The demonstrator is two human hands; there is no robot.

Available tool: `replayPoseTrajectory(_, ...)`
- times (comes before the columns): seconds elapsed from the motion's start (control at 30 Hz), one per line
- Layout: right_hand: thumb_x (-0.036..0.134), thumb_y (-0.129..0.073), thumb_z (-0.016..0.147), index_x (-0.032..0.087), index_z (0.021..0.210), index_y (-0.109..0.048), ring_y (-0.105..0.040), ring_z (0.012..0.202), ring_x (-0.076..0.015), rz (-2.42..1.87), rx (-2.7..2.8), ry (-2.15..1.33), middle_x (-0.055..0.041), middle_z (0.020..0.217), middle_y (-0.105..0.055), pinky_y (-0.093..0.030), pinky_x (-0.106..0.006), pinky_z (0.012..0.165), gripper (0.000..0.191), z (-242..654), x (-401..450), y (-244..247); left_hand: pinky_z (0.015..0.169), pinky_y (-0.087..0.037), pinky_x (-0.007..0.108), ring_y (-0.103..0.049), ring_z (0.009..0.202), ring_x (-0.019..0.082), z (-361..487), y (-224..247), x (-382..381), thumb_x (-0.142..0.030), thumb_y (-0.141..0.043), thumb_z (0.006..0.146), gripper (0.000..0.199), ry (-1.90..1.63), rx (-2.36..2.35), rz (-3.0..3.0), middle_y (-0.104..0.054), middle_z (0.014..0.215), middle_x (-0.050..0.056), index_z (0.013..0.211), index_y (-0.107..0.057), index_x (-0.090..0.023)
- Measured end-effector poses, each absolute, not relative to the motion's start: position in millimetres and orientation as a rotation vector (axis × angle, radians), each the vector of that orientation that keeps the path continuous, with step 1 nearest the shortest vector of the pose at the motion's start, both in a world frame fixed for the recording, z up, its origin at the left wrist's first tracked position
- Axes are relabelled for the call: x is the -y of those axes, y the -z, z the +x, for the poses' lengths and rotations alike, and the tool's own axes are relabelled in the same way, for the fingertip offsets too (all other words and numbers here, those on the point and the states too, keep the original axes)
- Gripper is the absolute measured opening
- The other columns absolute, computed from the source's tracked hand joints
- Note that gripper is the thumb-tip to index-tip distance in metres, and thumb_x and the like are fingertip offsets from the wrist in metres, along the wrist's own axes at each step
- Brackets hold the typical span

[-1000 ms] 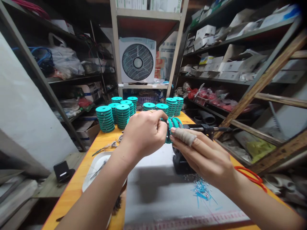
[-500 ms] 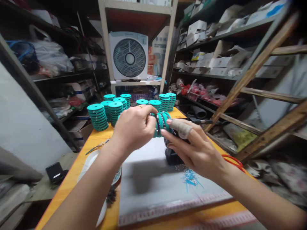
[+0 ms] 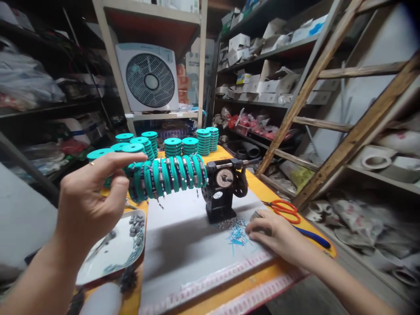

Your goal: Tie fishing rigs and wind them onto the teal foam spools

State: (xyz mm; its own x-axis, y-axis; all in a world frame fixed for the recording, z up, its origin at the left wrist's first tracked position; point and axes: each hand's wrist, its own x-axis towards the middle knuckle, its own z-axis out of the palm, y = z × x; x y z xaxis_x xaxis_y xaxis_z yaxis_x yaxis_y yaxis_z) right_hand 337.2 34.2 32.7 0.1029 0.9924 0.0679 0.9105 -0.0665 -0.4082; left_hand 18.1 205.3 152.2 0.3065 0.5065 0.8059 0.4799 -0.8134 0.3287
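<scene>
A row of green spools (image 3: 167,177) wound with dark cord and small metal pieces sits lengthwise on the shaft of a black hand-crank winder (image 3: 219,197). My left hand (image 3: 93,192) is at the row's left end, index finger laid along the top and thumb bent in beside it; its other fingers are hidden. Low over the white board, my right hand (image 3: 278,236) has its fingertips together at the right edge of a small heap of silvery bits and blue strips (image 3: 238,232). Whatever those fingertips pinch is too small to make out. A grey wrap covers one finger.
Stacks of green spools (image 3: 172,148) stand at the table's back. Left of the white board (image 3: 177,262) lies a white tray (image 3: 108,240) of small metal parts. Orange-handled scissors (image 3: 285,210) and a blue-handled tool (image 3: 313,236) lie right. A wooden ladder (image 3: 323,127) leans beyond.
My right hand has left the spools and come down to the heap of small bits. My left hand has shifted to the row's left end. The view has swung right.
</scene>
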Motion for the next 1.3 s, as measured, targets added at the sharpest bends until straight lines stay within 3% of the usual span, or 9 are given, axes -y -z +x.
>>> replayPoseTrajectory(0.1, 0.034, -0.054, 0.089, 0.021, 0.082, -0.066, -0.054, 0.083, -0.0158, -2.012, 1.884, -0.393, -0.0032, 0.086, -0.057, -0.042, -0.031, 0.075, 0.019, 337.2, -39.0, -30.3, 0.098, -0.046, 0.036, -0.057, 0.107, 0.018, -0.8, -150.1, -208.7, -0.012, -0.046, 0.083, 0.035, -1.473, -0.907, 2.508, -0.061, 0.114, -0.002, 0.112, -0.06, -0.026)
replayPoseTrajectory(0.2, 0.037, -0.044, 0.094, 0.018, 0.082, -0.06, -0.055, 0.081, -0.0155, -1.922, 1.95, -0.353, -0.0046, 0.086, -0.057, -0.045, -0.03, 0.074, 0.028, 340.0, -39.1, -28.6, 0.117, -0.027, 0.039, -0.035, 0.134, 0.019, -13.8, -150.3, -212.3, -0.013, -0.046, 0.083, 0.051, -1.215, -0.756, 2.68, -0.041, 0.14, -0.002, 0.131, -0.044, -0.028)
replayPoseTrajectory(0.3, 0.034, -0.042, 0.094, 0.017, 0.082, -0.055, -0.057, 0.074, -0.0135, -1.76, 1.971, -0.114, -0.0039, 0.081, -0.058, -0.048, -0.026, 0.066, 0.025, 337.1, -38.4, -37.5, 0.119, -0.022, 0.042, -0.016, 0.142, 0.02, -16.2, -144.8, -220.0, -0.017, -0.054, 0.081, 0.074, -0.946, -0.757, 2.825, -0.017, 0.153, 0.0, 0.145, -0.019, -0.03)
replayPoseTrajectory(0.37, 0.031, -0.047, 0.093, 0.018, 0.089, -0.053, -0.059, 0.071, -0.0115, -1.627, 1.96, 0.069, -0.0018, 0.08, -0.06, -0.048, -0.022, 0.062, 0.015, 328.1, -39.5, -50.9, 0.118, -0.024, 0.042, -0.012, 0.143, 0.021, -12.6, -137.2, -228.7, -0.021, -0.063, 0.078, 0.083, -0.92, -0.719, 2.881, -0.011, 0.154, 0.001, 0.145, -0.015, -0.031)
replayPoseTrajectory(0.6, 0.025, -0.055, 0.089, 0.021, 0.103, -0.053, -0.061, 0.08, -0.0078, -1.386, 1.835, 0.469, 0.0005, 0.092, -0.062, -0.048, -0.014, 0.071, 0.015, 261.6, -61.5, -113.0, 0.112, -0.034, 0.033, -0.037, 0.131, 0.017, -0.9, -122.4, -250.8, -0.024, -0.072, 0.074, 0.081, -1.168, -0.434, 2.732, -0.039, 0.139, 0.005, 0.139, -0.025, -0.029)
replayPoseTrajectory(0.7, 0.017, -0.055, 0.088, 0.019, 0.102, -0.052, -0.062, 0.084, -0.0083, -1.223, 1.815, 0.69, 0.0, 0.093, -0.063, -0.047, -0.016, 0.083, 0.015, 235.5, -80.1, -136.3, 0.11, -0.035, 0.034, -0.039, 0.129, 0.018, -1.3, -133.8, -246.1, -0.024, -0.071, 0.072, 0.082, -1.041, -0.499, 2.667, -0.039, 0.139, 0.003, 0.14, -0.026, -0.034)
replayPoseTrajectory(0.9, 0.008, -0.06, 0.083, 0.017, 0.102, -0.05, -0.063, 0.086, -0.0096, -1.029, 1.811, 0.794, -0.0014, 0.095, -0.064, -0.05, -0.019, 0.079, 0.024, 213.4, -115.7, -159.2, 0.101, -0.042, 0.035, -0.046, 0.122, 0.02, 2.3, -161.9, -234.9, -0.019, -0.068, 0.069, 0.077, -0.773, -0.566, 2.656, -0.039, 0.136, 0.002, 0.136, -0.035, -0.038)
replayPoseTrajectory(1.07, 0.007, -0.058, 0.083, 0.019, 0.103, -0.05, -0.063, 0.087, -0.0126, -0.991, 1.892, 0.721, -0.0019, 0.094, -0.064, -0.052, -0.024, 0.076, 0.024, 205.3, -125.6, -153.4, 0.101, -0.042, 0.034, -0.048, 0.117, 0.018, 5.6, -157.3, -236.4, -0.034, -0.074, 0.069, 0.068, -0.807, -0.607, 2.642, -0.042, 0.133, 0.0, 0.13, -0.043, -0.038)
replayPoseTrajectory(1.3, 0.006, -0.06, 0.082, 0.018, 0.105, -0.05, -0.061, 0.093, -0.0123, -0.983, 1.897, 0.68, -0.0023, 0.096, -0.063, -0.049, -0.024, 0.083, 0.027, 198.5, -130.5, -139.1, 0.098, -0.043, 0.032, -0.049, 0.113, 0.016, 6.5, -146.9, -239.0, -0.032, -0.071, 0.071, 0.064, -0.875, -0.587, 2.651, -0.044, 0.126, -0.001, 0.129, -0.043, -0.04)
